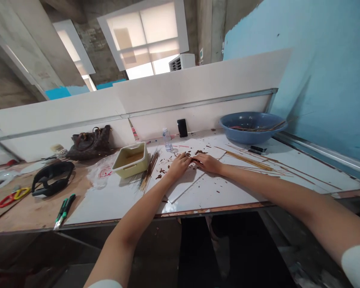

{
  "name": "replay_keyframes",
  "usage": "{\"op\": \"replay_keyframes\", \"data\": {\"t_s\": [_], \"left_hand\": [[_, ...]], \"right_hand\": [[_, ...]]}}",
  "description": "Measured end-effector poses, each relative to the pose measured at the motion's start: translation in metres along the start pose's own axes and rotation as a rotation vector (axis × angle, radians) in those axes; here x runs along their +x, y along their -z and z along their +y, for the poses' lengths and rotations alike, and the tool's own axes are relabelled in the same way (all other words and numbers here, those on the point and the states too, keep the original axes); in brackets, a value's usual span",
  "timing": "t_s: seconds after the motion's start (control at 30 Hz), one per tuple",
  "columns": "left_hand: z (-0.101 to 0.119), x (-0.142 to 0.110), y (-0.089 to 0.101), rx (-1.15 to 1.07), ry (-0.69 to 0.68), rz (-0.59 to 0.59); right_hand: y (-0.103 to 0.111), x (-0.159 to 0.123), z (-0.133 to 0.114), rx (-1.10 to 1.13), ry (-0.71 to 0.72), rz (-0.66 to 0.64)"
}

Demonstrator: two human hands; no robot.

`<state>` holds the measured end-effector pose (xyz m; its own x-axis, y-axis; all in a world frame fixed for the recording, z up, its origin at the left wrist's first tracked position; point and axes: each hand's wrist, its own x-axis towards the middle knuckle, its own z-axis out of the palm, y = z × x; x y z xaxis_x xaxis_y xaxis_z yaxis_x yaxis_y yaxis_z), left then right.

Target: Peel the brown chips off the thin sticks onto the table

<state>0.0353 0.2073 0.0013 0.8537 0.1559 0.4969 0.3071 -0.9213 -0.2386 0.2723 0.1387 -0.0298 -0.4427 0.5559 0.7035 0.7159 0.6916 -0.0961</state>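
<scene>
My left hand (180,165) and my right hand (209,163) meet over the white board on the bench, fingers closed and nearly touching. Something small and dark brown shows at the fingertips, too small to make out. Brown scraps (163,171) lie scattered around both hands. Left of my left hand is a bundle of thin sticks (150,172), dark at the far end and tan at the near end. Beyond my right forearm lie yellowish thin sticks (249,160) and long brown strips (297,173).
A pale green bin (132,171) holds brownish liquid. A clear bottle (167,140) and a phone (182,128) stand behind. At right is a blue basin (249,138) with strips inside. Left are a handbag (91,142), a black headset (52,179), scissors (14,197) and green-black cutters (65,210).
</scene>
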Motion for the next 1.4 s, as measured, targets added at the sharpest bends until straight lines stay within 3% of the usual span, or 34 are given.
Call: {"op": "replay_keyframes", "data": {"t_s": [0.63,1.4], "left_hand": [[0.002,-0.002,0.005,-0.033,0.024,-0.001],[0.014,-0.008,-0.002,-0.115,0.177,0.055]], "right_hand": [[-0.002,0.004,-0.001,-0.026,0.02,-0.025],[-0.001,0.001,-0.006,0.016,0.002,0.03]]}}
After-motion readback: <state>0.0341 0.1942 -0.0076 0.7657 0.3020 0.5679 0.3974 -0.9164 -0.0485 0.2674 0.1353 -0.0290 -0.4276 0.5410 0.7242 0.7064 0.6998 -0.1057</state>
